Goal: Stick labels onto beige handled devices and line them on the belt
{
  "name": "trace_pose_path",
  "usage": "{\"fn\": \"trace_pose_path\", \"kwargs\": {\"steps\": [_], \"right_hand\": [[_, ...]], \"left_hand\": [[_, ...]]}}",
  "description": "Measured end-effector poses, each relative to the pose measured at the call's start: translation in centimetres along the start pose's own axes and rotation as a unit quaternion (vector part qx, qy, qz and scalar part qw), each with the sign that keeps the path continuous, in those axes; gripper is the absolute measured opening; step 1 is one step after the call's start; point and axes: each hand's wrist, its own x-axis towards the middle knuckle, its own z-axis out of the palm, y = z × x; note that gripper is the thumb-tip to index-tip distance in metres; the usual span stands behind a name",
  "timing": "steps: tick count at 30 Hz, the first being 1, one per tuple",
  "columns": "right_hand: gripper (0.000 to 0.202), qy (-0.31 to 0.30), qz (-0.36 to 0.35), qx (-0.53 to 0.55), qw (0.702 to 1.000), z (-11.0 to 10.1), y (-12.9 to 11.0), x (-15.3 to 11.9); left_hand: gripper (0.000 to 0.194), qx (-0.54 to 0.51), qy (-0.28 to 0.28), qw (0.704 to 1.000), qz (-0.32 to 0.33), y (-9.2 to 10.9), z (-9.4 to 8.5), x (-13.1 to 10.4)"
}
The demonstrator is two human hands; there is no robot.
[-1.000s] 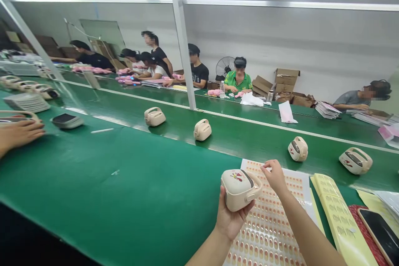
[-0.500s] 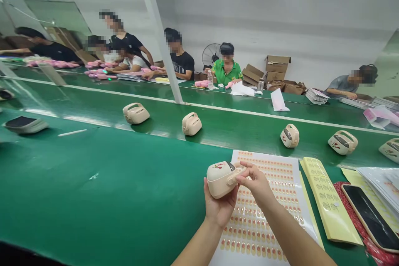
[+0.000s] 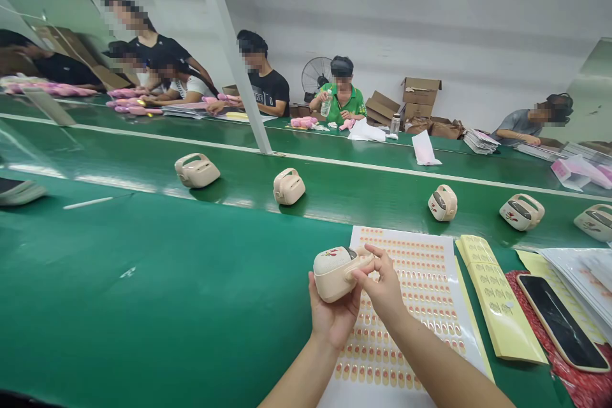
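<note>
A small cream-coloured device shaped like a toy rice cooker (image 3: 332, 278), with a carry handle, a dark window and a red floral print on top, is held tilted above the bench. My left hand (image 3: 333, 319) cups it from below, fingers wrapped round its underside. On its right side, my right hand (image 3: 382, 280) pinches the handle area between thumb and fingers. Beneath my hands lies a white sheet of small oval orange-and-gold stickers (image 3: 406, 299); my right forearm covers part of it.
Similar cream devices stand along the green belt (image 3: 229, 182), among them one device (image 3: 197, 171) at left and another (image 3: 522, 212) at right. Right of the sheet lie folded yellow label sheets (image 3: 497, 299) and a phone (image 3: 563, 322) on red wrap. Several co-workers sit across the belt.
Both hands keep their hold on the device, which hardly turns. The whole view shifts slightly left. Across the belt, the co-worker in green has lifted a clear bottle.
</note>
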Motion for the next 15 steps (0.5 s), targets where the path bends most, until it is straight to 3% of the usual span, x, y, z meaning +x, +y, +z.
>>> {"fn": "trace_pose_path", "kwargs": {"steps": [10, 15], "right_hand": [[0.017, 0.022, 0.014, 0.054, 0.998, 0.55, 0.42, -0.72], [0.017, 0.041, -0.023, 0.024, 0.999, 0.87, 0.77, -0.91]], "left_hand": [[0.046, -0.005, -0.01, 1.0, 0.005, -0.19, 0.04, 0.04], [0.044, -0.018, 0.034, 0.999, 0.003, -0.27, -0.09, -0.12]]}}
